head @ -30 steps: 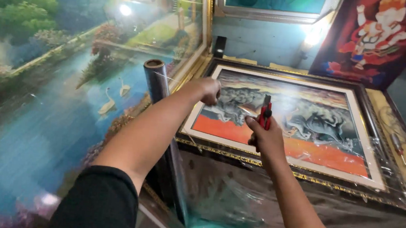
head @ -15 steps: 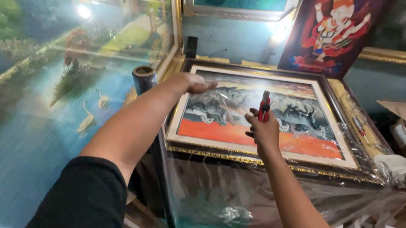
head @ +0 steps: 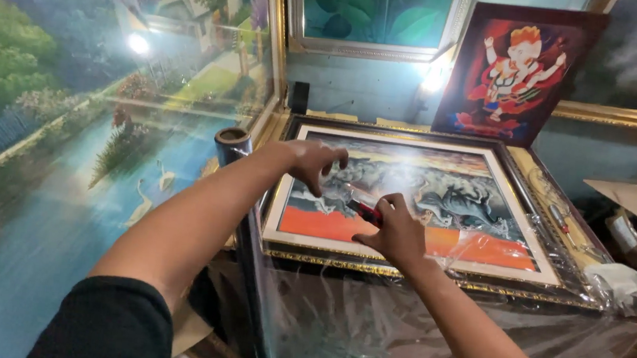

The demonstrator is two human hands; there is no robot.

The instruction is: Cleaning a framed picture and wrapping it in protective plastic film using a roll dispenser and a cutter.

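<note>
Framed painting (head: 425, 205) of grey animals over an orange band lies flat under clear plastic film (head: 398, 327), which drapes over the near edge and blurs the gold frame beneath. Left hand (head: 316, 163) hovers over the picture's upper-left part, fingers curled in a half-open pinch; can't tell if it grips film or nothing, glare hides it. Right hand (head: 397, 233) is closed round a small red-and-black tool (head: 366, 211), prob a cutter, mostly hidden by the fingers, tip low over the film. Film roll (head: 232, 147) stands upright just beside the frame's left corner, its lower end hidden behind the left forearm. Big landscape canvas (head: 65, 139) at left is cut off by the view
</note>
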